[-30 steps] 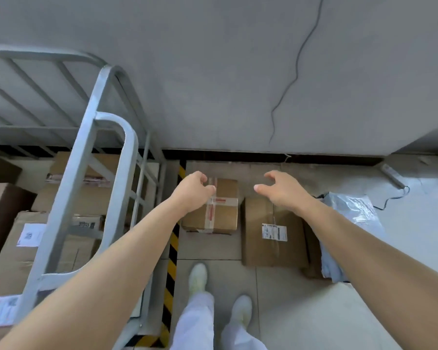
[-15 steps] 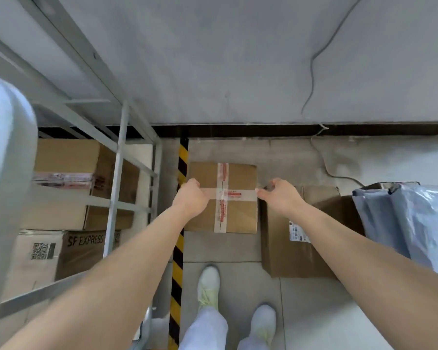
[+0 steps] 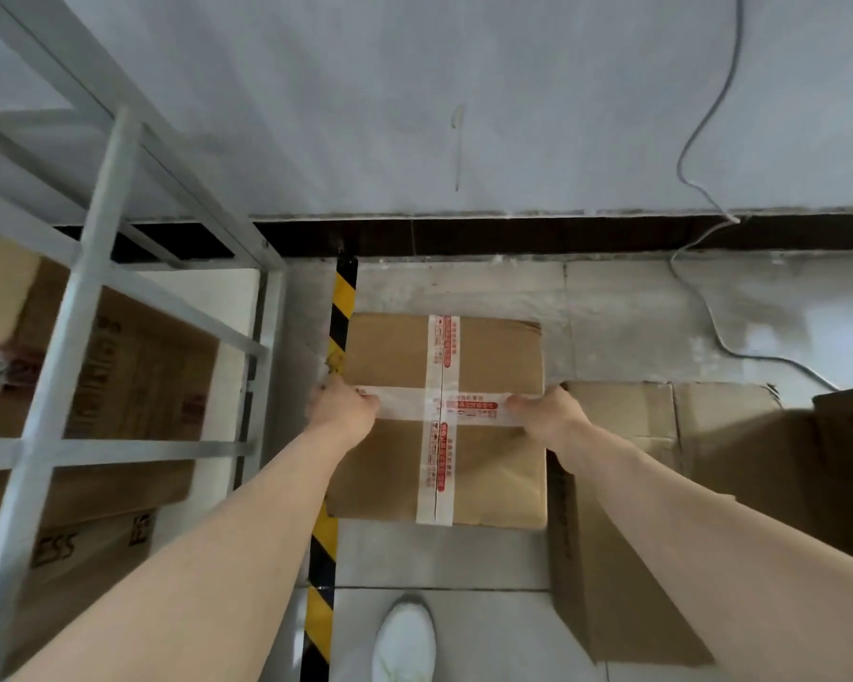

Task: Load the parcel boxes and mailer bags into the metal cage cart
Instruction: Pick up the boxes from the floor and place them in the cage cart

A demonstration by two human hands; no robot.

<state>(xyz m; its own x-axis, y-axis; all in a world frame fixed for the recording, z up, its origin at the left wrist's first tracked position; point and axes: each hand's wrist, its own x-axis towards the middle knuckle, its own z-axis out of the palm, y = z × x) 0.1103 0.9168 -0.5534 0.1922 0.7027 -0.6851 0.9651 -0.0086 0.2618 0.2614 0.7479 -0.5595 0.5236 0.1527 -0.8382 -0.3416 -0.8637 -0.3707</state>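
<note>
Left hand [image 3: 342,408] and right hand [image 3: 547,411] grip opposite sides of the brown cardboard box crossed with white tape [image 3: 444,420], fingers curled round its edges.

bare forearms – no sleeves – one white shoe [image 3: 404,642].

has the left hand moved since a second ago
Yes. The left hand dropped from hovering above the brown cardboard box with crossed white tape to grip its left edge, beside the yellow-and-black floor stripe.
</note>
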